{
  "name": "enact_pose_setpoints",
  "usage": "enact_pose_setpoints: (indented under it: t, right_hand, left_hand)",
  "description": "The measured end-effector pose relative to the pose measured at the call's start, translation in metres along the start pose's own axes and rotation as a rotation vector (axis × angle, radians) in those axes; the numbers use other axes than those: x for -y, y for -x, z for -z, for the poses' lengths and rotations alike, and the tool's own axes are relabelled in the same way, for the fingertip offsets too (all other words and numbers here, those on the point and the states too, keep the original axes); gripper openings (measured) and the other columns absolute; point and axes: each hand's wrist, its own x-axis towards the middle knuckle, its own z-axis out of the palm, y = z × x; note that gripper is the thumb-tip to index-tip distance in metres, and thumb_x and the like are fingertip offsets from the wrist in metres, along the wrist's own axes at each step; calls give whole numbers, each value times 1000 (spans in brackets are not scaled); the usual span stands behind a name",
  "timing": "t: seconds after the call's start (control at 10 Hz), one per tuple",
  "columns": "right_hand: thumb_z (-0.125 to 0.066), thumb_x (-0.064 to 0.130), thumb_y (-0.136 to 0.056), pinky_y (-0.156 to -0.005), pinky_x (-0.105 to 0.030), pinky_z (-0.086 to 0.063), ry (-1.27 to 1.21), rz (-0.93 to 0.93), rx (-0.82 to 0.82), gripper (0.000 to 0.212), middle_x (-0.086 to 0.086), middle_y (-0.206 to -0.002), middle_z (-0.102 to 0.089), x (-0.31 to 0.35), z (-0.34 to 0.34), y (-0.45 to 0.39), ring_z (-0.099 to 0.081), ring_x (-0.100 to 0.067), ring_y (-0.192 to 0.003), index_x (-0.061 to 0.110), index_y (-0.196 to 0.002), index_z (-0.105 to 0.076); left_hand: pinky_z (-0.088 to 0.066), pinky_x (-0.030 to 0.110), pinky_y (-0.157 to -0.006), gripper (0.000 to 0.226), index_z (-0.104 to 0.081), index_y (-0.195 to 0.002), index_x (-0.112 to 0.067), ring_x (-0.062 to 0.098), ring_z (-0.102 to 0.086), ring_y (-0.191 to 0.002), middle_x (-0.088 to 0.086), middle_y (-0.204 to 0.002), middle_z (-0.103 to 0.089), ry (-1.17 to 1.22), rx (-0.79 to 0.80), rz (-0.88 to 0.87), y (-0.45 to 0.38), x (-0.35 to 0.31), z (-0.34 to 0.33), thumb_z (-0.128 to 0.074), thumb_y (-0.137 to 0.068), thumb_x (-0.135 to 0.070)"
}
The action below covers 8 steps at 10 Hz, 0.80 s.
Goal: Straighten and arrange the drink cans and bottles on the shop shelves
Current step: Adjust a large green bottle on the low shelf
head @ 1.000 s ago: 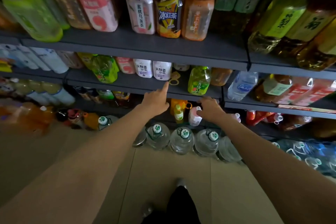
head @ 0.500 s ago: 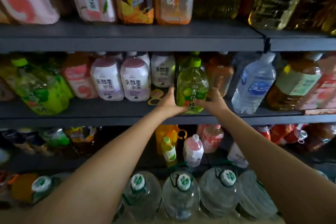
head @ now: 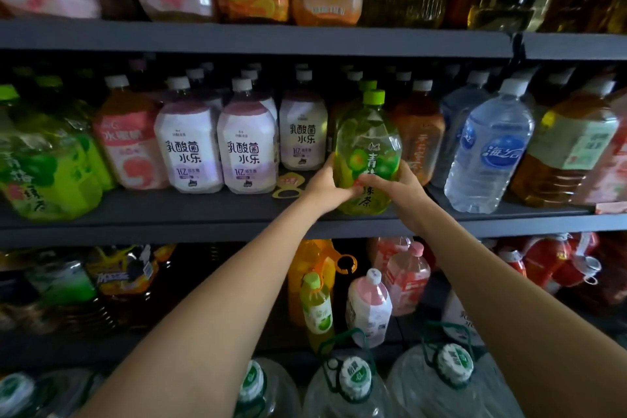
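A large green tea bottle (head: 368, 146) with a lime cap stands upright near the front edge of the middle shelf (head: 203, 214). My left hand (head: 327, 185) grips its lower left side and my right hand (head: 400, 192) grips its lower right side, fingers wrapped across the label. To its left stand white and purple yoghurt drink bottles (head: 249, 146), one (head: 303, 132) set further back. An orange tea bottle (head: 420, 136) and a clear water bottle (head: 488, 153) stand to its right.
An orange paper tag (head: 288, 185) lies on the shelf beside my left hand. Green bottles (head: 44, 163) crowd the far left. The upper shelf (head: 258, 39) hangs close overhead. Smaller bottles (head: 368, 307) fill the lower shelf, and big water jugs (head: 353, 390) stand on the floor.
My hands rose from the lower shelf to the middle shelf and closed on the green tea bottle. My head moved closer to the shelves.
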Motion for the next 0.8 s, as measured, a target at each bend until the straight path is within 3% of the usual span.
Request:
enact_pose_setpoints:
  t: [0.1,0.3,0.4,0.5,0.6,0.7,0.8]
  right_hand:
    - [-89,39,-41,-88,-41,-53,-27,-28,62,102,-5,-117,-64,10,1,-3,-64,-21,-104,16,-130,-45]
    - [-74,15,-71,-72,-32,-55,-98,-49,84,52,-9,-108,-67,8,7,-8,-67,-19,-92,9,-119,-56]
    - [-77,23,-63,-80,-37,-55,-74,-26,61,64,-11,-113,-66,7,5,-11,-66,-22,-97,8,-121,-56]
    - [-79,36,-62,-91,-41,-52,98,44,-46,66,-7,-115,-65,7,1,-6,-63,-22,-104,13,-120,-57]
    - [-78,51,-63,-95,-43,-50,303,83,-197,73,-3,-117,-63,7,-6,5,-59,-22,-107,15,-122,-55]
    - [-78,44,-68,-103,-37,-39,382,210,-419,82,-5,-129,-43,11,-16,18,-43,-22,-120,9,-132,-40]
    - [-66,20,-83,-93,-30,-38,487,473,-619,47,-13,-123,-40,20,-30,37,-44,-27,-114,3,-120,-42]
  left_hand:
    - [-42,30,-95,69,-29,-139,-28,21,-49,-121,2,-132,-52,17,38,0,-5,1,-1,-68,-83,-29]
    - [-42,41,-103,73,-27,-142,-26,23,-49,-122,4,-134,-51,12,80,-9,-12,6,-7,-68,-81,-34]
    - [-42,43,-102,76,-25,-143,-25,27,-48,-123,7,-134,-51,-57,71,-18,-14,6,-5,-67,-81,-39]
    - [-37,45,-104,74,-20,-144,-23,28,-50,-121,7,-132,-53,-252,10,-25,-11,3,-7,-60,-85,-44]
    - [-36,43,-103,61,-28,-138,-15,29,-51,-119,10,-130,-53,-362,-67,-16,0,-1,-15,-54,-90,-41]
    - [-36,44,-101,58,-33,-135,-10,30,-48,-121,10,-133,-49,-350,-196,-85,14,2,-18,-55,-89,-38]
    - [-32,45,-102,56,-33,-135,-8,29,-45,-123,10,-134,-45,-255,-425,-174,28,5,-18,-58,-87,-23]
